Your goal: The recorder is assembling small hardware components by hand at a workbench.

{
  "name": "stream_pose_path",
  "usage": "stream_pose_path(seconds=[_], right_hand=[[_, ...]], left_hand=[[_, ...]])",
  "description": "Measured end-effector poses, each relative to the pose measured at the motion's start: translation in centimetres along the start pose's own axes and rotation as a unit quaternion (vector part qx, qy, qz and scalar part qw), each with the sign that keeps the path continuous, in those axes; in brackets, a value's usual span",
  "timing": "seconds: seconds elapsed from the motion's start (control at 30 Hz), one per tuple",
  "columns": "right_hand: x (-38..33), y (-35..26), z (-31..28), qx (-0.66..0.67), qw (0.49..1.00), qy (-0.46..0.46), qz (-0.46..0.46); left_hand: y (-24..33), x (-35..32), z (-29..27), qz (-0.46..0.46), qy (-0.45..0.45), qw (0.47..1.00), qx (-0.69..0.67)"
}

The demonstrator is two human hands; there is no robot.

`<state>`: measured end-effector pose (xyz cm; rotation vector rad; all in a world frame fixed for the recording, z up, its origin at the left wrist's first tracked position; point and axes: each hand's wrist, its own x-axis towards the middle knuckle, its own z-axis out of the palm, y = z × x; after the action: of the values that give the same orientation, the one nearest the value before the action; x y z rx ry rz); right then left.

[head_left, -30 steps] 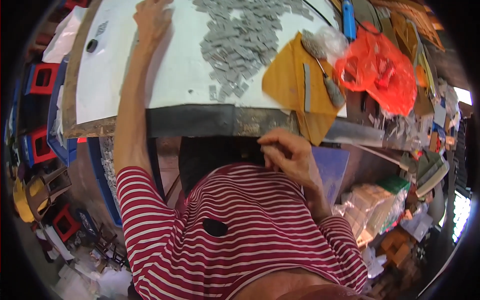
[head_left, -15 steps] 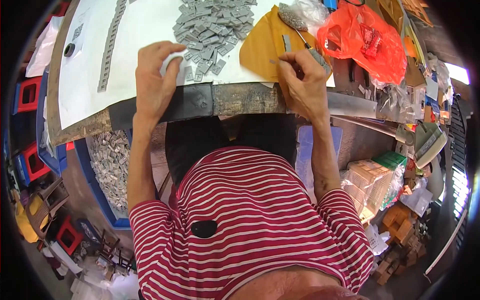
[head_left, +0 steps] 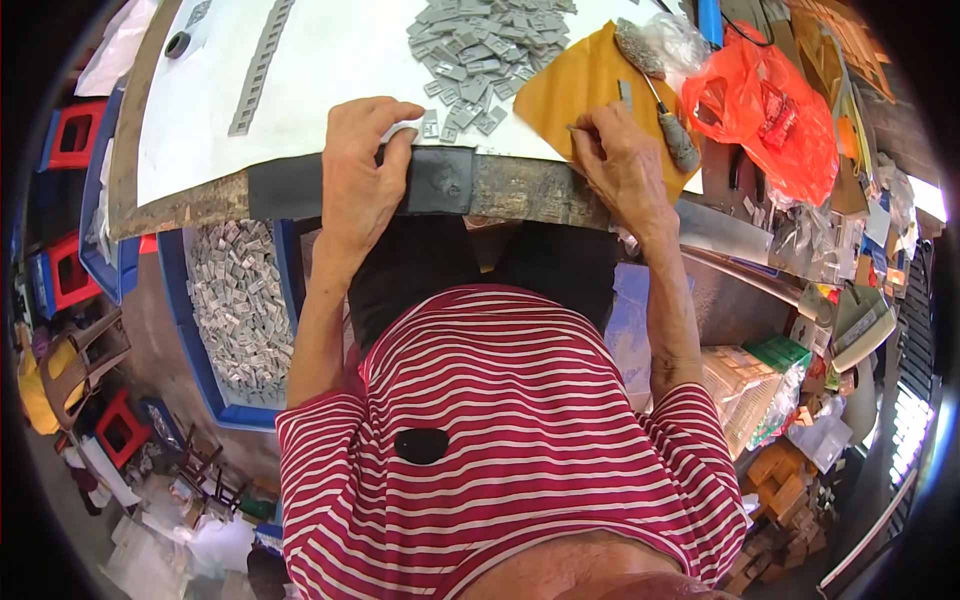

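Observation:
My left hand (head_left: 362, 175) rests at the near edge of the white-topped workbench (head_left: 300, 80), fingers curled over a small grey metal piece beside the heap of grey metal pieces (head_left: 480, 50). My right hand (head_left: 620, 165) lies on an orange sheet (head_left: 570, 85) at the bench edge, fingertips pinched on a thin small item that I cannot make out clearly. A wire brush (head_left: 660, 90) lies just beyond the right hand. A row of grey pieces (head_left: 258, 70) runs along the bench's left side.
A blue crate (head_left: 235, 310) full of grey metal pieces sits below the bench on my left. An orange plastic bag (head_left: 770, 110) lies at the bench's right. Boxes and packets (head_left: 770, 390) crowd the right side; red stools (head_left: 75, 135) stand on the left.
My left hand has come back from far across the bench to its near edge. My right hand rose from my lap to the orange sheet.

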<state>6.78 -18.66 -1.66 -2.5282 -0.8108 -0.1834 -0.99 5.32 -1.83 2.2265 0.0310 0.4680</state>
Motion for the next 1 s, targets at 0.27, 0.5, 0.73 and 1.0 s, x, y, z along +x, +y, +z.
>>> stream_pose_path(seconds=[0.27, 0.5, 0.73, 1.0], right_hand=[[0.2, -0.4, 0.5, -0.05, 0.999, -0.004, -0.017], [0.1, -0.5, 0.3, 0.002, 1.0, 0.001, -0.004], [-0.2, 0.2, 0.6, 0.032, 0.999, 0.001, 0.008], [-0.1, -0.1, 0.0, 0.156, 0.976, -0.017, 0.15]], left_hand=[[0.2, 0.7, 1.9, 0.072, 0.019, 0.997, 0.019], [0.8, 1.0, 4.3, 0.072, 0.021, 0.989, 0.13], [0.7, 0.8, 5.2, 0.056, 0.019, 0.983, 0.176], [1.6, 0.9, 4.6, 0.086, 0.06, 0.984, 0.147]])
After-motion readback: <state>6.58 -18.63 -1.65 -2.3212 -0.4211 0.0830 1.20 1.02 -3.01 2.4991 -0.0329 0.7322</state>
